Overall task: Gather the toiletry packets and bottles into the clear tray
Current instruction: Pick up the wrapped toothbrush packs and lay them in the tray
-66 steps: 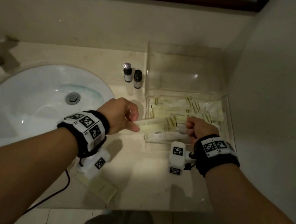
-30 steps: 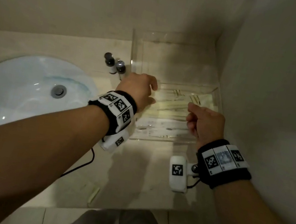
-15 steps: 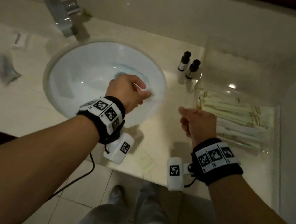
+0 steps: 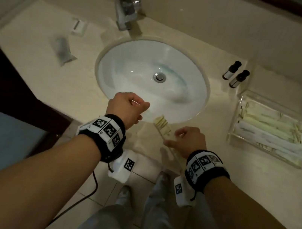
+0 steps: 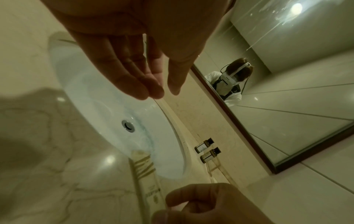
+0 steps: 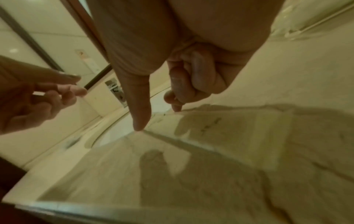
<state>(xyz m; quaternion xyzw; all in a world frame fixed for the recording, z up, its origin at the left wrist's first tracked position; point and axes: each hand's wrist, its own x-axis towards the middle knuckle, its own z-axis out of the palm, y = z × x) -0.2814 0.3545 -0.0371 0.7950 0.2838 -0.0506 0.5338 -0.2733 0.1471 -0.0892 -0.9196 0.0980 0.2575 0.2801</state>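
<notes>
Beside sink (image 4: 152, 75): two bottles (image 4: 235, 74), one tray (image 4: 233, 117), one loose packet (image 4: 163, 126).

Two dark bottles (image 4: 235, 74) are seen, one clear tray (image 4: 232, 125), one loose striped packet (image 4: 162, 125); the tray's packets (image 4: 268, 129) cannot be counted.

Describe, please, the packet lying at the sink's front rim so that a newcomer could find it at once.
Start at the white oval sink and follow its rim to the front edge of the counter. There, at the right hand, lies a long, flat cream packet with olive stripes at its far end. Unlike the similar packets in the clear tray, it lies alone on the counter.
</notes>
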